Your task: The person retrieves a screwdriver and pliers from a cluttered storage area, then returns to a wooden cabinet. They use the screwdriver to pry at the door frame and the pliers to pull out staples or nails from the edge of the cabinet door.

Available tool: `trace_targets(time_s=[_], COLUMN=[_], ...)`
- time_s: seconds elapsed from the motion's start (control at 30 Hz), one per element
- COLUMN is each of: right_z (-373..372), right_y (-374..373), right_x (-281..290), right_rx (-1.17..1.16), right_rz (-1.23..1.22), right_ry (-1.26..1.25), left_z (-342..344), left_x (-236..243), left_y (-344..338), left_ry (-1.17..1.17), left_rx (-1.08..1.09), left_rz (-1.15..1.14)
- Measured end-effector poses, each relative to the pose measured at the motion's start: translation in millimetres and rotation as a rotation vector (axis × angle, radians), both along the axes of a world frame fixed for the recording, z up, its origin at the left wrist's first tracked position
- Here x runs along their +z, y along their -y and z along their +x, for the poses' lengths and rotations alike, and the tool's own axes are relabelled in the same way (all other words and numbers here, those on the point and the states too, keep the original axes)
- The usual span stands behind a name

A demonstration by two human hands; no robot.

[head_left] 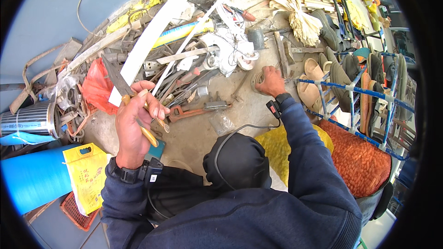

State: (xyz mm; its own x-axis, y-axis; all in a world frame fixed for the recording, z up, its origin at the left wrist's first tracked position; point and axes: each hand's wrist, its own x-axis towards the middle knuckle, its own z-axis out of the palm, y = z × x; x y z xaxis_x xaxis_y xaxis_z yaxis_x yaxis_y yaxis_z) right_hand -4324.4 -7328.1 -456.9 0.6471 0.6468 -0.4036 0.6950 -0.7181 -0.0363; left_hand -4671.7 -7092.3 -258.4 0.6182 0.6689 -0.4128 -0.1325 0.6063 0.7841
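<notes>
In my left hand [134, 120] is a pair of shears with yellow handles [148, 137]; its wide dark blade [115, 74] points up and away to the left. My fingers are curled around the handles. My right hand [271, 82] reaches down to the floor and grips a ring-shaped roll [255, 82], its fingers over the right side. Whether the roll is tape or coiled wire I cannot make out. Between my hands lies an orange wrench-like tool [187, 112] with a metal part at its right end.
A heap of scrap metal and sticks lies ahead, with a long white strip [154, 32] across it. A red plastic bag [98, 87] sits left of the shears. At the right stands a blue shoe rack [369, 93], beside an orange mesh sack [353, 161]. A blue roll [34, 177] lies left.
</notes>
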Motion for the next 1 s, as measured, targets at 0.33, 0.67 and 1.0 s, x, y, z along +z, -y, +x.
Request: trace_targets(time_s=[0.33, 0.67, 1.0], right_z=[104.8, 190.2, 170.6], right_y=[-97.0, -207.1, -217.6], right_x=[9.7, -77.4, -45.8], right_rx=[0.092, 0.193, 0.374], right_rz=[0.455, 0.465, 0.241], right_ry=[0.087, -0.193, 0.217], left_z=[3.5, -12.8, -10.3], left_x=[7.3, 17.8, 12.3], left_y=[3.7, 3.6, -8.3], left_ry=[-0.045, -0.132, -0.128], left_rx=[0.005, 0.088, 0.052], left_rz=[0.011, 0.004, -0.053])
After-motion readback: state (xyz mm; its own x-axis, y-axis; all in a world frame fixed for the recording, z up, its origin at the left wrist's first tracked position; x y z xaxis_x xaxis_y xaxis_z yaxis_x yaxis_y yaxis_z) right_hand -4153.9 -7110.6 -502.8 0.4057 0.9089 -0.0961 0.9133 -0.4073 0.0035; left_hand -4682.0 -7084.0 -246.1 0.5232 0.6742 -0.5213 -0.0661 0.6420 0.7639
